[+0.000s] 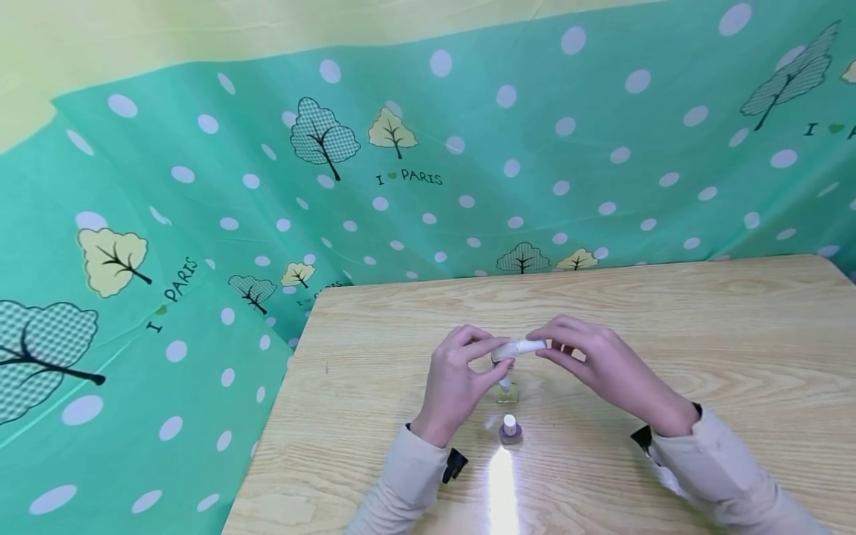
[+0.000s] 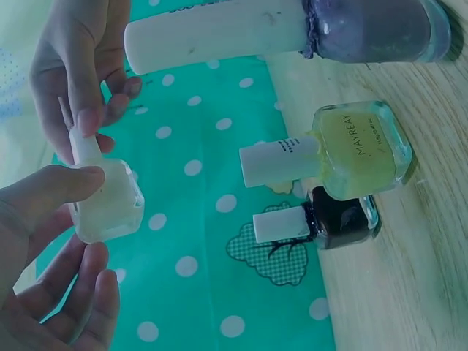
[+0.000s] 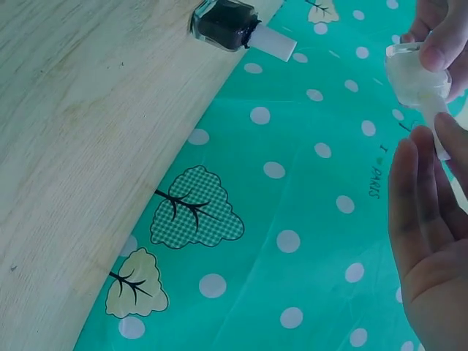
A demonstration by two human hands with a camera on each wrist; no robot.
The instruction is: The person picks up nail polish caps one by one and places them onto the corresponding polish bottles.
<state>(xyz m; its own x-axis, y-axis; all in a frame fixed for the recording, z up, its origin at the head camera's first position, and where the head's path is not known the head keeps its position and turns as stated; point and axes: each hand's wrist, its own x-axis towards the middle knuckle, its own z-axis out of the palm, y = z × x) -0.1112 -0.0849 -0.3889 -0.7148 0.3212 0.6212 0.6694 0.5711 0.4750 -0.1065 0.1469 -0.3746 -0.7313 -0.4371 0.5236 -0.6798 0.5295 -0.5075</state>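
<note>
Between both hands a white nail polish bottle is held off the table, tilted nearly sideways. My left hand pinches its glass body between thumb and fingers. The white cap is pinched by the fingertips of my right hand; the cap sits against the bottle's neck. Below the hands stand a yellow nail polish bottle, a black one and a greyish-purple one, all upright with white caps on. In the head view the black bottle is mostly hidden behind the left hand.
The wooden table carries the bottles in a rough line toward its front. A bright light reflection lies near the purple bottle. Behind and to the left hangs a green dotted cloth with tree prints.
</note>
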